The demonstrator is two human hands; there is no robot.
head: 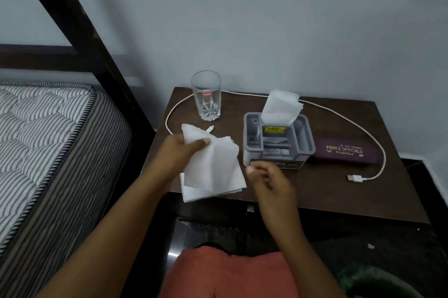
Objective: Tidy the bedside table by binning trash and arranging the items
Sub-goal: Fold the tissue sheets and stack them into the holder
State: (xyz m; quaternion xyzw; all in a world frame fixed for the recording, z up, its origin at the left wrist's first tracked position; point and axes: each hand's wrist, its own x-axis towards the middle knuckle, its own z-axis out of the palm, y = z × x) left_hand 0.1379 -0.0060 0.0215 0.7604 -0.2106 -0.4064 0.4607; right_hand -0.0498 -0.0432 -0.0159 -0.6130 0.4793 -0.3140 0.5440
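My left hand [180, 152] pinches a loose white tissue [213, 171] by its top edge, and the sheet hangs over the front left part of the dark wooden bedside table [339, 200]. My right hand [269, 181] hovers just right of the tissue with fingers loosely curled and blurred, holding nothing that I can see. A grey tissue box organiser [278, 140] stands mid-table with a white tissue [281, 106] sticking up from it. An empty glass [206, 95] stands at the back left. A purple spectacle case [346, 152] lies right of the organiser. A white charging cable [363, 132] loops around them.
A striped mattress [48, 140] and dark bed frame [80, 30] lie close on the left. The wall runs right behind the table. A dark green bin [378, 283] shows at the bottom right on the floor. My orange-clad lap [228, 273] is below the table's front edge.
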